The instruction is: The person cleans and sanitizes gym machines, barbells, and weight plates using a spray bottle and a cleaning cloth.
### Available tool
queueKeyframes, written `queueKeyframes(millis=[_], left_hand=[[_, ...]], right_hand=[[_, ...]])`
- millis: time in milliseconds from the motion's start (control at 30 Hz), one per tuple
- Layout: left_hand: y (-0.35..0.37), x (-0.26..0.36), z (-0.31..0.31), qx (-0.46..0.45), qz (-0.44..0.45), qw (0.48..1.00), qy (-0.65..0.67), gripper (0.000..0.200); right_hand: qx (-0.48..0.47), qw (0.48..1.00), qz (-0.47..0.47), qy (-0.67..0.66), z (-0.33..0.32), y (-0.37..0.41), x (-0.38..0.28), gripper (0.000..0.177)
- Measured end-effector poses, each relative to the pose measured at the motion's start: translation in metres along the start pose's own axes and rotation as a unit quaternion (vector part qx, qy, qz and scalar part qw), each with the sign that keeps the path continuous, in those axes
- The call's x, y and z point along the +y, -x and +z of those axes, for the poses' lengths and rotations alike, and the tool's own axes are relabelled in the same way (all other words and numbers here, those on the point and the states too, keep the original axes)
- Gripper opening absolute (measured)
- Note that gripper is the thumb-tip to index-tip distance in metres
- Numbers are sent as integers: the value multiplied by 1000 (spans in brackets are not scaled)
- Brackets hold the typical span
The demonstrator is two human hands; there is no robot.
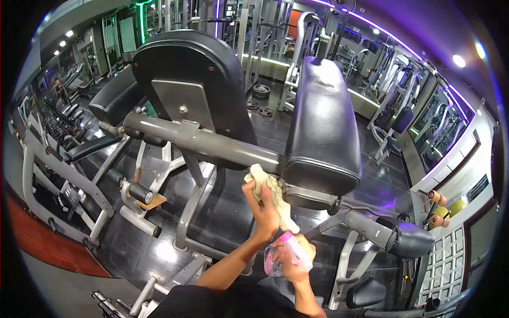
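A pale, crumpled cloth point(284, 214) is bunched in my left hand point(263, 205), whose fingers are wrapped round it. This hand is right by the grey metal crossbar point(222, 146), just left of the black padded armrest point(324, 127). Lower down and closer to my body, my right hand point(295, 267) grips a clear spray bottle point(272, 264) with pink on its upper part. The cloth's lower end hangs just above the bottle. Beyond the crossbar stands a black backrest point(185, 69) with a metal plate on its rear.
A second padded armrest point(117, 98) sits at the crossbar's left end. Weight plates point(261, 92) are stacked on the dark floor ahead. Another machine with a black pad point(411, 239) stands at right, and metal frames point(63, 180) fill the left side.
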State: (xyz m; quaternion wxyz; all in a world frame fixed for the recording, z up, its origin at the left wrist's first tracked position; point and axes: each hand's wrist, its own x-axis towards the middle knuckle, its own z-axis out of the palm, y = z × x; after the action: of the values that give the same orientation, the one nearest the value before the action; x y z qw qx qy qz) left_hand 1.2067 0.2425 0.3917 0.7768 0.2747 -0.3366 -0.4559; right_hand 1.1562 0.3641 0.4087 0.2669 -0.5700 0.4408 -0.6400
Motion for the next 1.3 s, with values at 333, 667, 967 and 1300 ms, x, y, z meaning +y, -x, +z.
queueKeyframes(millis=[333,667,967,1300], left_hand=[[46,-16,11,-131,438,819,-347,38],[69,-50,-6,-150,233,960,-39,32],[60,-33,29,-52,502,766,-398,33],[67,-12,53,-40,478,770,-421,26]], right_hand=[[-5,996,-75,-42,-79,7,21,2],[-16,997,-37,-64,-155,16,34,18],[-35,995,-23,-91,-171,9,35,8],[-55,995,-5,-86,-187,1,37,24]])
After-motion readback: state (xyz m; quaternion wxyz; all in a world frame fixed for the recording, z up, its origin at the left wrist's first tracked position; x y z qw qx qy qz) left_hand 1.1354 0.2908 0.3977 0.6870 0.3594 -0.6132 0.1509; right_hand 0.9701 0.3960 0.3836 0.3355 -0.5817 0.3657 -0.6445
